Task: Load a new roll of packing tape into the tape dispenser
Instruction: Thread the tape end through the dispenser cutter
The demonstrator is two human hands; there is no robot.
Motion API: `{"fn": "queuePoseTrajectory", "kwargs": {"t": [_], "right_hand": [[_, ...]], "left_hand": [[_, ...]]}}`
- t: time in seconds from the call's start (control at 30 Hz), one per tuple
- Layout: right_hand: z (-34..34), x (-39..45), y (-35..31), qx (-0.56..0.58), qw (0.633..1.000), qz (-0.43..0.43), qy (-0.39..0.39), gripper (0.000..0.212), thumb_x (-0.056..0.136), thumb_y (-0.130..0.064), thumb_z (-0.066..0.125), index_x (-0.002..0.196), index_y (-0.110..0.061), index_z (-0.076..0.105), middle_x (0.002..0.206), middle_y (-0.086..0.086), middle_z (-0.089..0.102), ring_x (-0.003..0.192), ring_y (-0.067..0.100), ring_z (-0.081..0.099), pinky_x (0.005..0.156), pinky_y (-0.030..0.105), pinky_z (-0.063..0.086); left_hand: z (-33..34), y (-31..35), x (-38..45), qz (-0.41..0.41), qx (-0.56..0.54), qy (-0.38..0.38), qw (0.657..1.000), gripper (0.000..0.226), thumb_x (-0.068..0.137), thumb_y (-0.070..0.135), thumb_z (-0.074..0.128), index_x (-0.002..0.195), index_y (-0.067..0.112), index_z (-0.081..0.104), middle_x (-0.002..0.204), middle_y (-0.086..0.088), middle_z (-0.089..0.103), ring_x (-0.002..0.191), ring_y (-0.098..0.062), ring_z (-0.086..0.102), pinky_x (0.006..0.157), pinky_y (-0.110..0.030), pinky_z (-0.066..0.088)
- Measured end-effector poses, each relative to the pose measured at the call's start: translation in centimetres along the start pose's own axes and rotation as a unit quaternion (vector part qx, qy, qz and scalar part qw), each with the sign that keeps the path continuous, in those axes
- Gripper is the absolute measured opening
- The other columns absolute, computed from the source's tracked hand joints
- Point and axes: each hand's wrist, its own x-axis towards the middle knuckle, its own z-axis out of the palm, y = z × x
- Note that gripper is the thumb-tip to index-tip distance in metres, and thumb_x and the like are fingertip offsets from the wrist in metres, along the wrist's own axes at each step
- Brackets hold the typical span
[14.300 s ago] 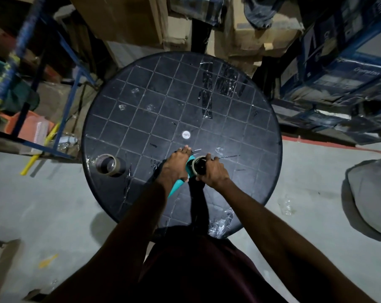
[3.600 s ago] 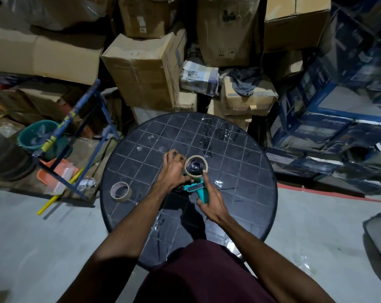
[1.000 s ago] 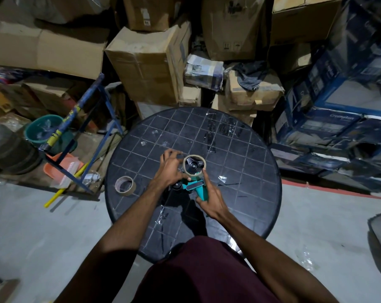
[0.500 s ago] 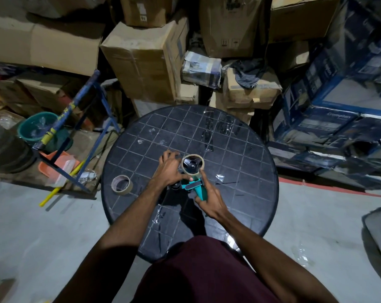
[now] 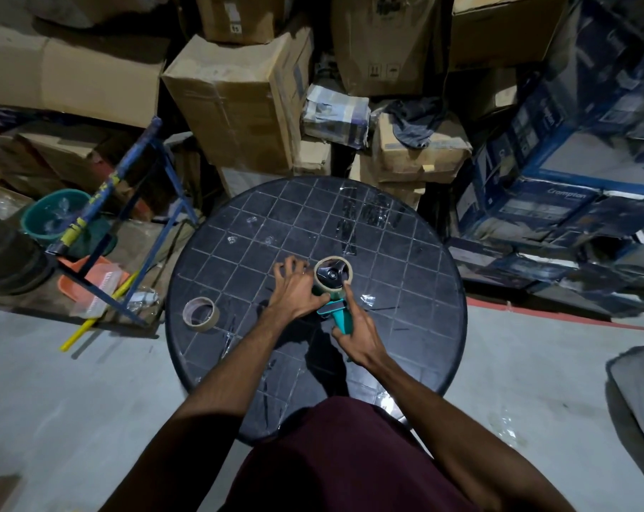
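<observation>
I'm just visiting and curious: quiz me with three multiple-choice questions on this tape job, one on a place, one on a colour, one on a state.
1. Where does the spare tape roll lie?
A. on the table's left part
B. on the floor
C. in the bucket

2. What colour is the dispenser handle?
A. red
B. teal
C. yellow

3. What is the right hand doing?
A. hanging idle
B. lying flat on the table
C. holding the handle

Answers: 1 A, it rests on the round table. 2 B, teal plastic shows. 3 C, fingers curl round it.
</observation>
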Motion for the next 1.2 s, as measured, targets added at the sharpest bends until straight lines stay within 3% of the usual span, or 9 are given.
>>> {"fn": "queuePoseTrajectory", "kwargs": {"t": [0.27, 0.47, 0.53, 0.7, 0.87, 1.07, 1.2], "right_hand": [[0.0, 0.4, 0.1, -0.006, 1.0, -0.007, -0.012, 0.1, 0.086, -0.019, 0.063, 0.158, -0.045, -0.001, 0.118, 0.005, 0.063, 0.083, 0.013, 0.061, 0.072, 0.032, 0.055], [0.0, 0.9, -0.2, 0.0, 1.0, -0.016, 0.014, 0.097, 0.085, -0.021, 0.063, 0.159, -0.041, 0.004, 0.139, 0.008, 0.055, 0.108, 0.019, 0.061, 0.091, 0.041, 0.057], [0.0, 1.0, -0.2, 0.001, 1.0, -0.014, 0.016, 0.097, 0.085, -0.02, 0.063, 0.16, -0.04, 0.003, 0.137, 0.008, 0.056, 0.104, 0.018, 0.061, 0.088, 0.038, 0.057], [0.3, 0.9, 0.1, -0.008, 1.0, -0.006, 0.011, 0.097, 0.086, -0.019, 0.062, 0.16, -0.038, 0.003, 0.125, 0.009, 0.061, 0.093, 0.016, 0.06, 0.078, 0.029, 0.052], [0.5, 0.8, 0.2, -0.012, 1.0, -0.005, 0.003, 0.097, 0.085, -0.019, 0.062, 0.16, -0.039, 0.004, 0.123, 0.011, 0.061, 0.095, 0.018, 0.061, 0.081, 0.033, 0.055], [0.4, 0.6, 0.2, -0.01, 1.0, -0.007, 0.01, 0.096, 0.086, -0.019, 0.061, 0.16, -0.039, 0.003, 0.124, 0.011, 0.062, 0.094, 0.019, 0.062, 0.081, 0.04, 0.059], [0.2, 0.5, 0.0, -0.012, 1.0, -0.011, 0.008, 0.094, 0.088, -0.019, 0.062, 0.16, -0.037, 0.005, 0.127, 0.011, 0.06, 0.096, 0.019, 0.062, 0.083, 0.04, 0.059]], "left_hand": [[0.5, 1.2, 0.0, -0.053, -0.023, -0.006, 0.998, 0.065, 0.076, 0.065, 0.048, 0.116, 0.016, 0.065, 0.135, -0.014, 0.052, 0.133, -0.035, 0.031, 0.108, -0.058, 0.023], [0.2, 1.8, -0.4, -0.096, -0.064, 0.044, 0.992, 0.035, 0.078, 0.049, 0.062, 0.086, 0.016, 0.071, 0.147, -0.014, 0.042, 0.141, -0.036, 0.022, 0.113, -0.059, 0.018], [0.0, 1.9, -0.4, -0.098, -0.076, 0.042, 0.991, 0.03, 0.078, 0.044, 0.065, 0.084, 0.016, 0.071, 0.149, -0.014, 0.04, 0.142, -0.036, 0.021, 0.114, -0.059, 0.018], [-0.4, 1.9, -0.2, -0.095, -0.081, 0.019, 0.992, 0.037, 0.071, 0.051, 0.069, 0.084, 0.017, 0.075, 0.151, -0.011, 0.039, 0.14, -0.035, 0.021, 0.113, -0.058, 0.019], [-0.6, 2.0, -0.4, -0.107, -0.103, 0.029, 0.988, 0.02, 0.076, 0.032, 0.068, 0.079, 0.013, 0.073, 0.153, -0.01, 0.039, 0.141, -0.034, 0.022, 0.113, -0.059, 0.019], [-0.6, 2.0, -0.4, -0.086, -0.096, 0.012, 0.992, 0.037, 0.072, 0.05, 0.068, 0.081, 0.014, 0.073, 0.151, -0.01, 0.041, 0.139, -0.035, 0.023, 0.111, -0.06, 0.02], [-0.6, 2.1, -0.3, -0.096, -0.085, 0.023, 0.991, 0.031, 0.077, 0.043, 0.064, 0.079, 0.013, 0.072, 0.15, -0.01, 0.042, 0.141, -0.035, 0.022, 0.111, -0.061, 0.019]]}}
